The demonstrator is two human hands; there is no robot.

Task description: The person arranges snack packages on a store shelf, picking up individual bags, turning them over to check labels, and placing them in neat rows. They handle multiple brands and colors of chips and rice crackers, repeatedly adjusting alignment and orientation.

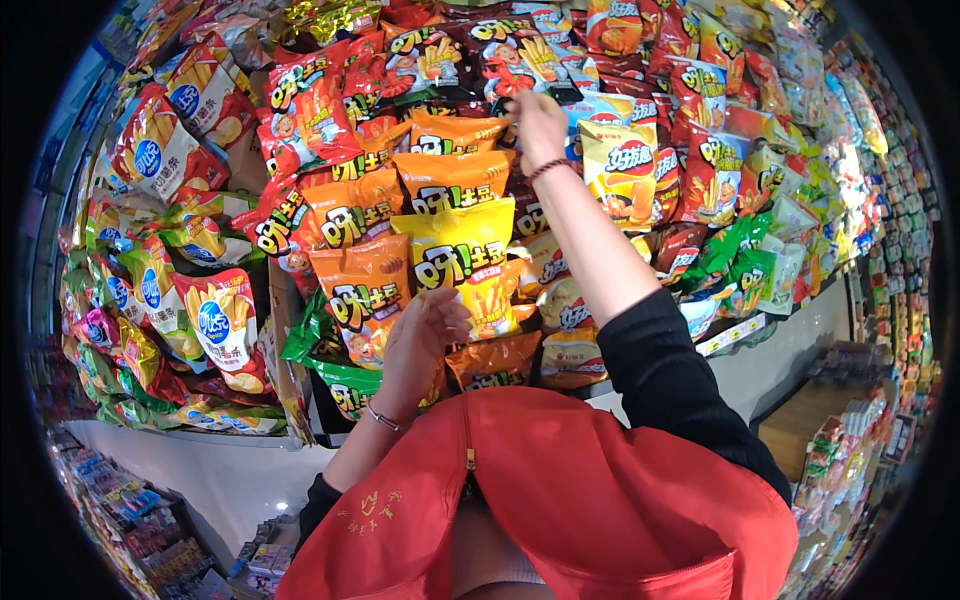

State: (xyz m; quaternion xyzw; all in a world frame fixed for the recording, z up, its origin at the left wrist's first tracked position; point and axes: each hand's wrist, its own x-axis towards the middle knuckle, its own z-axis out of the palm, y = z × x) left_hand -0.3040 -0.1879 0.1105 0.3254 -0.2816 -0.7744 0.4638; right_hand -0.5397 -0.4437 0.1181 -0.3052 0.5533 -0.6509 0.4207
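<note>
My right hand [540, 126] reaches up the display to the lower edge of a dark brown snack bag [521, 60] with fries and a cartoon chef printed on it. Its fingers are bent there, and whether they grip the bag is unclear. Lower down, my left hand [426, 330] hovers with loosely curled fingers and nothing visible in it. Behind it a yellow snack bag [469, 262] stands upright. Orange snack bags [364, 289] surround that one on the left and above. A yellow potato chip bag [619, 176] is right of my right wrist.
White-and-red fries bags [221, 330] fill the left section, beyond a cardboard divider [286, 337]. Green bags [341, 386] lie at the front edge. Further right are red bags [712, 176] and a price strip [731, 335]. Packed shelves [904, 300] line the far right.
</note>
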